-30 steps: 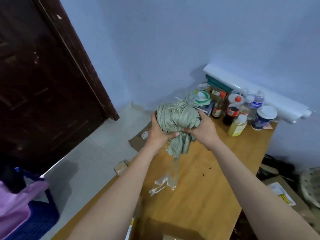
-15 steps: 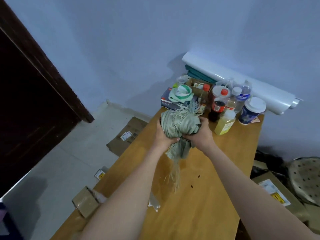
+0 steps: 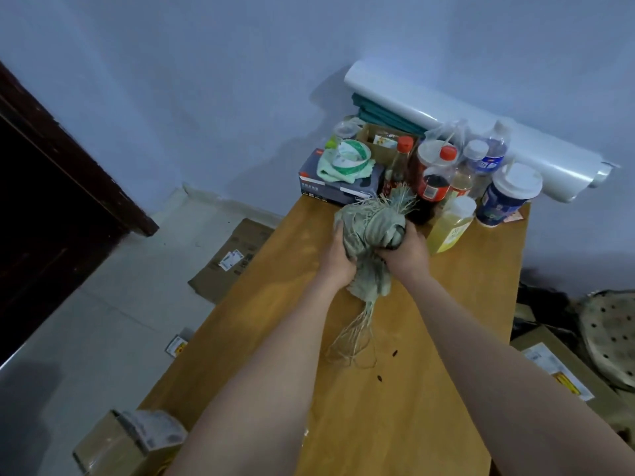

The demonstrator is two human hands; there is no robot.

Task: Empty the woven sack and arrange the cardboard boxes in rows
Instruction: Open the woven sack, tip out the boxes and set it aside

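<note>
The grey-green woven sack (image 3: 369, 231) is crumpled into a tight bundle above the far half of the wooden table (image 3: 446, 338). My left hand (image 3: 338, 257) grips its left side and my right hand (image 3: 405, 250) grips its right side. Frayed strands hang from the bundle down to the tabletop. A flattened cardboard box (image 3: 228, 261) lies on the floor left of the table. A small cardboard box (image 3: 120, 444) sits at the table's near left corner. Another labelled box (image 3: 556, 369) lies on the floor at the right.
Bottles, a yellow liquid bottle (image 3: 450, 225), a lidded cup (image 3: 508, 195), a tape roll on a dark carton (image 3: 340, 183) and a white roll (image 3: 481, 128) crowd the table's far end. A dark door (image 3: 51, 201) stands at left. A perforated stool seat (image 3: 608, 334) is at right.
Both hands have carried the bundled sack farther along the table toward the bottles and squeezed it tighter. The view has turned away from the door.
</note>
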